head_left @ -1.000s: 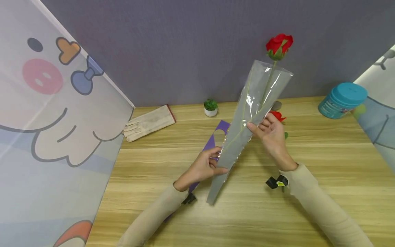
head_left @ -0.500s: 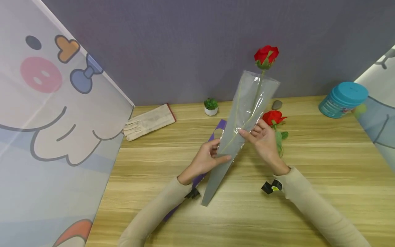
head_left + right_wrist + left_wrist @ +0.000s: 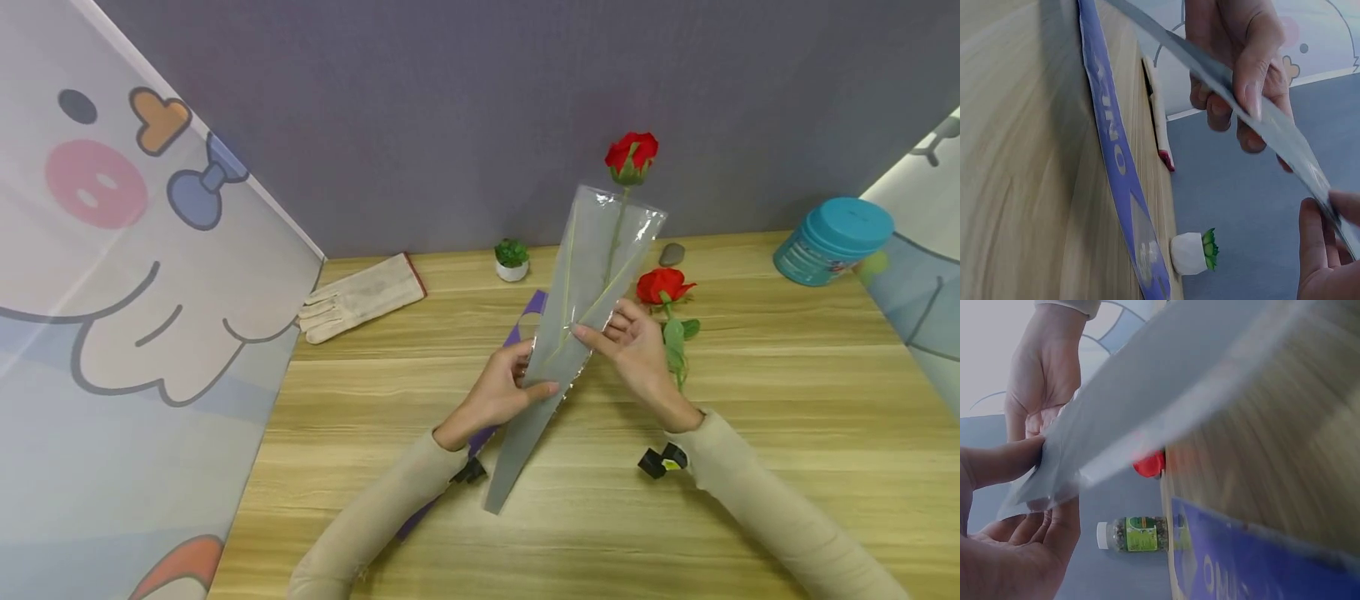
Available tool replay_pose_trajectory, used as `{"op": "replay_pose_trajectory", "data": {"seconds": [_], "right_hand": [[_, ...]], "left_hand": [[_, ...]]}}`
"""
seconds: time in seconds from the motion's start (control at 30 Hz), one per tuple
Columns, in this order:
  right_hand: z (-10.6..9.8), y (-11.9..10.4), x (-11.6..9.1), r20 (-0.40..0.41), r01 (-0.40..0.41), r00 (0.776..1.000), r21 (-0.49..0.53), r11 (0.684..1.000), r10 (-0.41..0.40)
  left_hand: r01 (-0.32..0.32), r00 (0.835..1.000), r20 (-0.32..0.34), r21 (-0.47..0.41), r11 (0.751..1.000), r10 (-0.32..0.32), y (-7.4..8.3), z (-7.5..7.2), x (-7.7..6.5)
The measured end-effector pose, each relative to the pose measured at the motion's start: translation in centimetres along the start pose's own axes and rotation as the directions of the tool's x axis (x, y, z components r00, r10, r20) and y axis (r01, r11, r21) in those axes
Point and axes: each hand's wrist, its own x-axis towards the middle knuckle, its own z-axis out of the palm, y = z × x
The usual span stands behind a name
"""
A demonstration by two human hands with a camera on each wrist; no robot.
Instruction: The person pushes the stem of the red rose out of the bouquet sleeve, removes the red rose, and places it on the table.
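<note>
A tapered flower sleeve, grey at the lower end and clear at the mouth, is held tilted above the table. A red rose stands in it; its bloom rises above the mouth and its stem shows through the film. My left hand pinches the sleeve's left side below the middle, thumb in front and fingers behind. On the right edge, a little higher, my right hand pinches it too. The left wrist view shows the left thumb pressed on the film. Another red rose lies beyond my right hand.
A purple strip with pale lettering lies under the left forearm. Along the back are a work glove, a small potted plant, a grey stone and a teal tub. A pebble-filled bottle shows in the left wrist view.
Both hands have brought the sleeve and its rose down and to the left, and it stands a little steeper. The rose on the table has come into fuller view.
</note>
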Motion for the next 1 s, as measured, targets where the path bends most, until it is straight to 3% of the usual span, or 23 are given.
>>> {"op": "replay_pose_trajectory", "data": {"seconds": [0.17,0.23,0.37,0.5,0.67,1.0], "right_hand": [[-1.2,-0.9,0.5,-0.001,-0.02,1.0,-0.036,0.999,0.02],[-1.8,-1.5,0.9,-0.015,-0.028,1.0,-0.01,1.0,0.027],[-2.9,-2.6,2.2,-0.038,-0.037,0.998,0.142,0.989,0.043],[-4.1,-3.3,3.1,-0.071,-0.094,0.99,0.289,0.953,0.119],[-5.6,-3.5,3.4,-0.061,-0.174,0.976,0.374,0.911,0.211],[-7.2,-3.7,3.9,-0.046,-0.119,0.986,0.502,0.857,0.163]], "left_hand": [[-0.005,1.0,0.011,0.007,1.0,0.005,-0.2,-0.2,-0.3],[-0.007,1.0,0.019,0.023,1.0,0.007,-0.3,-0.3,-0.5],[-0.027,0.999,0.048,0.065,0.997,0.024,-0.4,-0.5,-0.9],[-0.059,0.993,0.108,0.091,0.994,0.049,-0.7,-0.7,-1.3],[-0.091,0.985,0.158,0.133,0.987,0.069,-1.1,-0.7,-1.4],[-0.081,0.982,0.182,0.208,0.975,0.043,-1.3,-0.7,-1.7]]}}
